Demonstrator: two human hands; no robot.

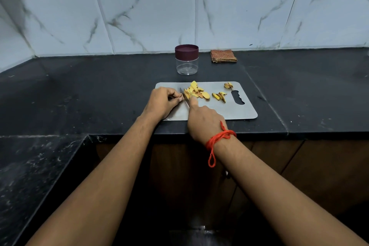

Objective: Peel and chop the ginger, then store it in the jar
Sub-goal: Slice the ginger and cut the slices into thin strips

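Lower centre of the frame: the right hand (203,122) grips the knife (185,99), forefinger laid along the blade. The left hand (162,102) is curled beside the blade tip; whether it pinches anything cannot be told. Ginger (194,92) lies sliced on the board (239,112), so chopping appears under way. Beyond, the jar (186,64) stands empty with its lid on: storing is not yet done.

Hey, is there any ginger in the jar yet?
No, the clear jar behind the cutting board looks empty, and its maroon lid is on.
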